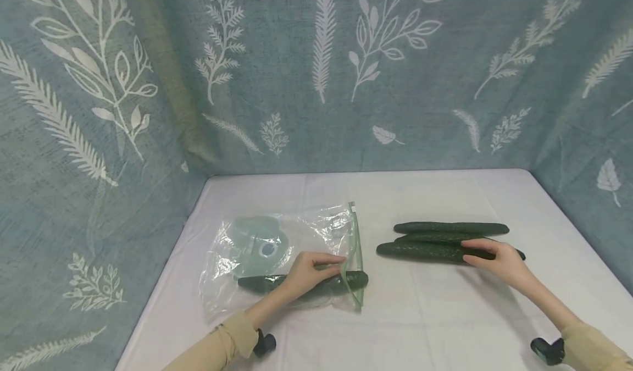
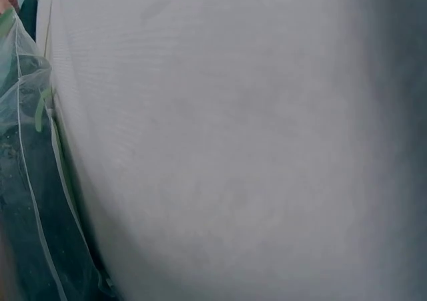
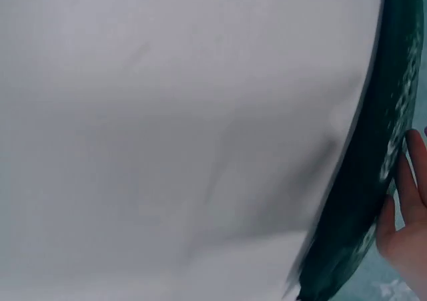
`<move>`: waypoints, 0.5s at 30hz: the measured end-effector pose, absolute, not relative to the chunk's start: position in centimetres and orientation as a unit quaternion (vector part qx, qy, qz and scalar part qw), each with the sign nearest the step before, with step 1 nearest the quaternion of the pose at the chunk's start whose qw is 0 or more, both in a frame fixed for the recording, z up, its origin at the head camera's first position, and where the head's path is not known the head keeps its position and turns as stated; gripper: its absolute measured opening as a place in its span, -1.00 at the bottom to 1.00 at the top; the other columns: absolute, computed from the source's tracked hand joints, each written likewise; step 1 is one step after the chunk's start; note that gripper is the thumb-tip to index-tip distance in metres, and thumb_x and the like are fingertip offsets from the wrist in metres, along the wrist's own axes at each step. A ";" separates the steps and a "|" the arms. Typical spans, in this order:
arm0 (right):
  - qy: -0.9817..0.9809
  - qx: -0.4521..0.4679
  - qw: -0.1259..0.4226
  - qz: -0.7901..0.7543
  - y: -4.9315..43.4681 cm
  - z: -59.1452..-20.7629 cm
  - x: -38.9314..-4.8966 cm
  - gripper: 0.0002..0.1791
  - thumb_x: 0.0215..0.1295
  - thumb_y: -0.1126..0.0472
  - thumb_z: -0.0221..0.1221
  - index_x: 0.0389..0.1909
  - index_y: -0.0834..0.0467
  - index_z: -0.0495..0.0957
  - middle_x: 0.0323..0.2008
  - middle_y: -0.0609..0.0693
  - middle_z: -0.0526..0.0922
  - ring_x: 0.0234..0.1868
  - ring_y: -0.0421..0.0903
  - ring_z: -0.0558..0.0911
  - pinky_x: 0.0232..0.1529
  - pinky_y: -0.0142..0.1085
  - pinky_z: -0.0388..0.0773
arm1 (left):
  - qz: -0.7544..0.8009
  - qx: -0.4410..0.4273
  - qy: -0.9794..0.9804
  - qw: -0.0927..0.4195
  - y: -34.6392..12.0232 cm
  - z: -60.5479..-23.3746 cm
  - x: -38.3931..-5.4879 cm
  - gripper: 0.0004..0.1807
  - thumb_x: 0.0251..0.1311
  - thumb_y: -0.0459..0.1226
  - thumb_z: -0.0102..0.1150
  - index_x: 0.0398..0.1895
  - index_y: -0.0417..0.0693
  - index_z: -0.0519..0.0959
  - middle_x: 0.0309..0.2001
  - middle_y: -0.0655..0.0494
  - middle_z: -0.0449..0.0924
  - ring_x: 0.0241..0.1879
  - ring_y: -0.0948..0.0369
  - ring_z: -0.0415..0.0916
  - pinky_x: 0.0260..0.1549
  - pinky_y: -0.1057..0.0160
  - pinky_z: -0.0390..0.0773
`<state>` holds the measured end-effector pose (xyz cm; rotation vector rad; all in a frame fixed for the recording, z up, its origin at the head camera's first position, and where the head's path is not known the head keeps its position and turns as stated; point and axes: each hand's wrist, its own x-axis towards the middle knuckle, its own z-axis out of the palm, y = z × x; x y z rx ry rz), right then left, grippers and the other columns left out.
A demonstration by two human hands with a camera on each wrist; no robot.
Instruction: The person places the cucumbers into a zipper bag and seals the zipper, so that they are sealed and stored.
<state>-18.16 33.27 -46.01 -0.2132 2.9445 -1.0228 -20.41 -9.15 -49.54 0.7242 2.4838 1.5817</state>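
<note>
My left hand (image 1: pixel 309 272) pinches the upper edge of a clear zip bag (image 1: pixel 316 228) with a green strip, beside its opening. Inside the bag lies a cucumber (image 1: pixel 262 284); its right end lies at the mouth, reaching slightly past the strip. In the left wrist view the bag (image 2: pixel 40 114) hangs along the left side. Further right, my right hand (image 1: pixel 499 258) spans the nearest cucumber (image 1: pixel 425 252) toward its right end, fingers and thumb nearly straight. In the right wrist view, its fingers (image 3: pixel 407 181) lie against that cucumber (image 3: pixel 363 161).
Two more cucumbers lie behind the nearest one, the farthest cucumber (image 1: pixel 450 227) and a partly hidden middle cucumber (image 1: pixel 435 238). A pale green print with a round spot shows on the bag. White cloth covers the table (image 1: pixel 420 327); patterned blue-green curtains (image 1: pixel 296 74) stand around it.
</note>
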 end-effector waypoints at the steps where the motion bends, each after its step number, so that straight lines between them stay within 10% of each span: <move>1: 0.943 -0.064 0.011 -0.328 33.6 -46.0 -18.1 -0.50 0.25 0.03 0.23 0.11 0.25 0.51 0.11 0.33 0.54 0.17 0.35 0.42 0.05 0.21 0.45 | 0.520 0.238 0.819 0.055 -9.1 -49.5 -20.5 -0.73 0.07 -0.28 0.32 -0.10 -0.03 0.68 -0.09 0.09 0.71 0.00 0.12 0.63 0.03 0.35 0.58; 11: 0.953 -0.043 -0.001 -0.298 36.7 -46.6 -17.7 -0.50 0.23 0.01 0.24 0.08 0.26 0.54 0.09 0.37 0.53 0.13 0.33 0.44 0.00 0.16 0.46 | 0.522 0.239 0.816 0.060 -9.2 -49.3 -20.5 -0.73 0.08 -0.26 0.32 -0.10 0.00 0.68 -0.10 0.10 0.71 0.01 0.13 0.62 0.04 0.33 0.58; 15: 0.955 -0.052 -0.014 -0.291 37.3 -46.8 -17.7 -0.54 0.18 0.02 0.29 0.03 0.21 0.58 0.04 0.29 0.60 -0.02 -0.35 0.54 -0.02 -0.17 0.55 | 0.525 0.238 0.815 0.063 -9.2 -49.4 -20.5 -0.73 0.08 -0.26 0.32 -0.10 0.00 0.68 -0.09 0.11 0.71 0.02 0.13 0.62 0.05 0.33 0.57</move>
